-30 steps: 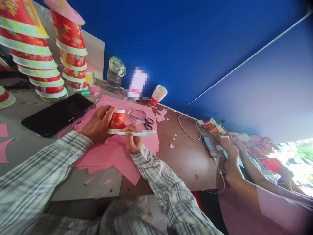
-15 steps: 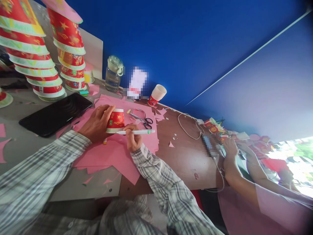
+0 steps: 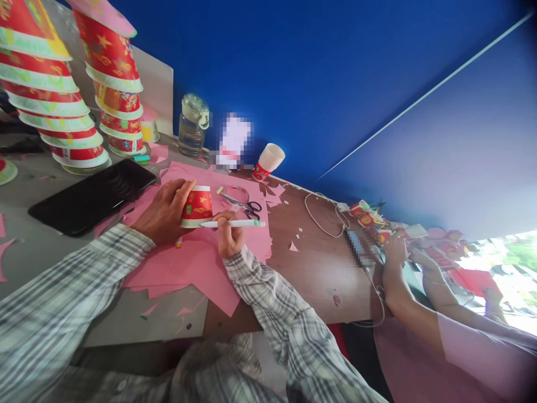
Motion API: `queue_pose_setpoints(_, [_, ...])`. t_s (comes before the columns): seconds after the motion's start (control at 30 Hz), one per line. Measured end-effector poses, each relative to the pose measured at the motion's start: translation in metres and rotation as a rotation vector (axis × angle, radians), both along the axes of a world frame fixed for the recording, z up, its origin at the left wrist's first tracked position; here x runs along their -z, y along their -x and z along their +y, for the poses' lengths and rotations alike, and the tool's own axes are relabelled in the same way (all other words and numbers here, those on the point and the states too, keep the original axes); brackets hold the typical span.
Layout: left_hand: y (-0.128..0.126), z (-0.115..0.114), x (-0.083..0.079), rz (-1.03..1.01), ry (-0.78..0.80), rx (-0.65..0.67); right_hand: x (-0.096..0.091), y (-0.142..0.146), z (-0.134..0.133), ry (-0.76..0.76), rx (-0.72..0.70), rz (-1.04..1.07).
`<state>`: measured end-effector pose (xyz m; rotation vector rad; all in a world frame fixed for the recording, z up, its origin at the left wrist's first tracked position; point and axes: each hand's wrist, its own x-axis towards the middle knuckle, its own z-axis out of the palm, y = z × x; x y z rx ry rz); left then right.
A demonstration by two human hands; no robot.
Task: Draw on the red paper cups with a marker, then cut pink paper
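My left hand point(image 3: 166, 210) is closed around the left side of a red paper cup point(image 3: 198, 206) that stands upside down, its white rim low. Pinched in my right hand point(image 3: 230, 235) is a white marker with a green band point(image 3: 237, 223). The marker's tip lies at the cup's rim, on the lower right. Under both hands are sheets of pink paper point(image 3: 176, 266). Just beyond my right hand lie scissors with black handles point(image 3: 252, 210). Part of a small orange-and-white piece point(image 3: 178, 243) shows below the cup.
Stacked red cups point(image 3: 75, 134) rise at the left, near a black tablet-like slab point(image 3: 94, 196). A glass jug point(image 3: 193, 126) and nested paper cups point(image 3: 268, 162) stand by the blue partition point(image 3: 293, 73). A white cable point(image 3: 310, 210) lies right, near another person's hands point(image 3: 396, 249).
The marker and cup have barely shifted; my hands keep their holds. The view has moved slightly, and the other person's hands at the right have changed position a little.
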<state>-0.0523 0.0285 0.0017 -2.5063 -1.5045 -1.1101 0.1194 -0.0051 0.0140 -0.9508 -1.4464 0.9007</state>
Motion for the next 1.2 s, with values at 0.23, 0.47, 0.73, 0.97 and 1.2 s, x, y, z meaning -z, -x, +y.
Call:
queue_pose_setpoints(0.23, [0.0003,0.0007,0.0011,0.004,-0.014,-0.002,-0.0023,-0.0007,0.0007,0.002,-0.022,0.048])
queue_pose_setpoints(0.47, [0.0003,0.0009,0.0003,-0.007,0.001,-0.007,-0.0015,0.0005,0.001,0.001,0.048,0.1])
queue_pose_setpoints(0.73, [0.0012,0.0022,0.0024,0.002,-0.004,-0.003,-0.003,0.0003,0.0023,0.04,0.043,0.105])
queue_pose_setpoints(0.97, [0.0012,0.0005,0.001,0.002,0.009,-0.005,-0.0002,0.0001,0.0039,0.048,0.022,0.137])
queue_pose_setpoints(1.2, [0.0017,0.0021,0.0039,-0.007,0.009,-0.005,-0.0025,-0.0004,0.0061,0.072,0.091,0.161])
